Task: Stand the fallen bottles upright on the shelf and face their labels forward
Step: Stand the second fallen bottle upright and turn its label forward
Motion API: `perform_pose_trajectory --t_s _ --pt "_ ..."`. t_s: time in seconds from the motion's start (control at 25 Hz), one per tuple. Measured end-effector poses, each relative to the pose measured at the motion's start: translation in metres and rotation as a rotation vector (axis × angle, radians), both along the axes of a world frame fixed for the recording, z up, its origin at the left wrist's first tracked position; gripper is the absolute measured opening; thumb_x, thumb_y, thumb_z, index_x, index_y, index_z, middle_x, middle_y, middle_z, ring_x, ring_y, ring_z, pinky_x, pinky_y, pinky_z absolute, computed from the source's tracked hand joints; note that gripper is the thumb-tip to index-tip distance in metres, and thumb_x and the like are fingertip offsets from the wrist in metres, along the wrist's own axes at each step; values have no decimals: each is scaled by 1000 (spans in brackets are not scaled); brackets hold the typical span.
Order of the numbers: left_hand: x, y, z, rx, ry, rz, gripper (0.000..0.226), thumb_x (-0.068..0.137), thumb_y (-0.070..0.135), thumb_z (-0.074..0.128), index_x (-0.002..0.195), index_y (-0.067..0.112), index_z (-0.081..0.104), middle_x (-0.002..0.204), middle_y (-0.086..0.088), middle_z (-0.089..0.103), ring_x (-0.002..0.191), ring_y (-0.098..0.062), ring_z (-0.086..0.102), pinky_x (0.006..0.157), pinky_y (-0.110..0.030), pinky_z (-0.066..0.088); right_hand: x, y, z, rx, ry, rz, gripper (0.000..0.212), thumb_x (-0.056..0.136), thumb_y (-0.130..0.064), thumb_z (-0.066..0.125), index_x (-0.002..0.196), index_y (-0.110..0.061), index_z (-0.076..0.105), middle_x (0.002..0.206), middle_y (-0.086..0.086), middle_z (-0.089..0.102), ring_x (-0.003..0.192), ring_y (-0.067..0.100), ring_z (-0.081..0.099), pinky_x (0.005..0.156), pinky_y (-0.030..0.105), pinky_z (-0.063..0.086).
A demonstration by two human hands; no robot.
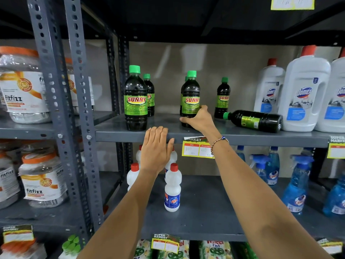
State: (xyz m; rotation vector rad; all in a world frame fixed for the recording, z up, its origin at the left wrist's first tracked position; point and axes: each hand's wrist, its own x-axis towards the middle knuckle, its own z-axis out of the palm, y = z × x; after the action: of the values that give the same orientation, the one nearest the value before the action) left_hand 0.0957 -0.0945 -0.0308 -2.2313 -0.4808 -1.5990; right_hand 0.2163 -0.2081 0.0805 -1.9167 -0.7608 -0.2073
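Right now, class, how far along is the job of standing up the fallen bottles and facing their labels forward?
Done: the front-left Sunny bottle stands upright, label forward, as do the ones behind. In hand: the right hand holds the base of the middle Sunny bottle, upright, its label nearly square. The left hand rests open at the shelf edge. Left: one fallen bottle lies on its side beside the Domex jugs.

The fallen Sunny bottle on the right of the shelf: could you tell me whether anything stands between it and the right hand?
Nothing visible does. The right hand grips an upright Sunny bottle; the fallen bottle lies to its right, across bare shelf.
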Motion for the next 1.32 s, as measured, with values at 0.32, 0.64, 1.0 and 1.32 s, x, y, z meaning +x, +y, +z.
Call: perform_pose_trajectory --t_s 0.32,0.64,1.0,1.32 --pt "0 0 1 -3 18 -10 44 96 38 35 117 6 57 115 -12 64 111 -30 59 106 -41 39 1 0 -1 -48 -28 -14 70 71 -27 80 123 -3 39 122 13 58 114 29 57 89 34 46" --pt "-1 -18 17 -154 -52 -72 33 97 34 37 98 10 59 100 -8 63 91 -27 59 89 -38 43 8 -17 7 -64 160 115 80 72 -17 80 135 -3 32 131 12 53 121 25 52 91 30 40" --pt "42 -15 120 -1038 478 -491 71 86 26 68 142 7 30 145 -12 41 133 -27 41 105 -36 36 17 -33 13 -52 210 290 52 81 -6 72 128 2 50 119 11 63 104 20 58 98 33 47" --pt "60 -2 113 -985 431 -539 46 73 21 80 114 11 61 113 -7 69 105 -22 63 98 -41 47 37 -26 9 -54 178 257 52 80 -10 74 127 -4 53 124 11 64 114 22 59 105 36 44"
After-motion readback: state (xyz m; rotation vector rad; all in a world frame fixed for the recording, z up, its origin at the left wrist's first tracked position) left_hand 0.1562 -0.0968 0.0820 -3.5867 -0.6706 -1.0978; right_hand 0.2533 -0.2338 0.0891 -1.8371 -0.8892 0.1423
